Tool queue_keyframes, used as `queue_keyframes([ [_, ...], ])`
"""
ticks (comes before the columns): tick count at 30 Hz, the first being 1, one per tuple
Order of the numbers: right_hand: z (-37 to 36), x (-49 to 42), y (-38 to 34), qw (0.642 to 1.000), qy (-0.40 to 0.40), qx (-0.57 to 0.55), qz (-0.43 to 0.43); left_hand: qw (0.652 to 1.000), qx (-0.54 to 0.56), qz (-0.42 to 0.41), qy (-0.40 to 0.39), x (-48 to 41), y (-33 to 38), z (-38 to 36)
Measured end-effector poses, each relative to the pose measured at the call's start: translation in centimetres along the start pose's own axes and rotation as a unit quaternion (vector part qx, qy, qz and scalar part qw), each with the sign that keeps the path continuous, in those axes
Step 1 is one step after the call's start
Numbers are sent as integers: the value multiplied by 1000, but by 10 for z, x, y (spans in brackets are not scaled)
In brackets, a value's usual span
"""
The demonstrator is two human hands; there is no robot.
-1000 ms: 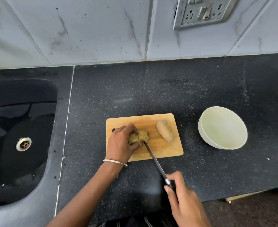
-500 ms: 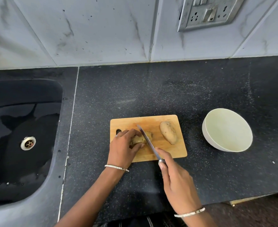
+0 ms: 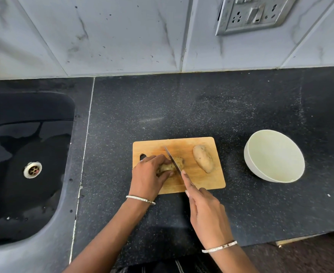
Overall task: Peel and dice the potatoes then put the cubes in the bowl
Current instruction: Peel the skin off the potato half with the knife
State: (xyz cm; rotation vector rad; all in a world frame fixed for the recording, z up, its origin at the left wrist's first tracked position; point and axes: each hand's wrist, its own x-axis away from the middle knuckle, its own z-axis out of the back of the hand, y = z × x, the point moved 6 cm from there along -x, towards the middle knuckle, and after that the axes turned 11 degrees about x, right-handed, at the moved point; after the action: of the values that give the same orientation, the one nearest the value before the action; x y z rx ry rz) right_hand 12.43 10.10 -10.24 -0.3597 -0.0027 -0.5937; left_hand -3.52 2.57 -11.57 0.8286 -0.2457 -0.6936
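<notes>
Steel knife point(image 3: 171, 160), clasped by right hand point(image 3: 205, 209), across knobbly potato point(image 3: 180, 162) — left hand point(image 3: 146, 178) curled round it.

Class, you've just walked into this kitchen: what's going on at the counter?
A person is working at a wooden cutting board. The left hand holds a potato down while the right hand grips a knife, its blade laid across that potato. A second potato lies whole on the board's right side. The white bowl beside the board holds nothing.

Left hand point(image 3: 146, 179) grips potato point(image 3: 171, 166) on board point(image 3: 201, 180); right hand point(image 3: 205, 211) holds knife point(image 3: 173, 162) (blade across it).
</notes>
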Motion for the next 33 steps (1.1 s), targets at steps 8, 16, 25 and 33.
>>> queue_keyframes([
  [8, -12, -11, 0, 999, -36, -4, -6, 1000, -17, -4, 6, 1, 4, -1],
  [16, -17, 1, 4, 999, -27, 20, -14, 1000, -1, -10, 17, -1, -2, -1],
  [25, -20, -7, -6, 999, -4, 37, -33, 1000, 2, -11, 23, 1, 0, -4],
  [33, -27, -2, -2, 999, -32, 17, -41, 1000, 9, -6, 24, 1, -3, -4],
])
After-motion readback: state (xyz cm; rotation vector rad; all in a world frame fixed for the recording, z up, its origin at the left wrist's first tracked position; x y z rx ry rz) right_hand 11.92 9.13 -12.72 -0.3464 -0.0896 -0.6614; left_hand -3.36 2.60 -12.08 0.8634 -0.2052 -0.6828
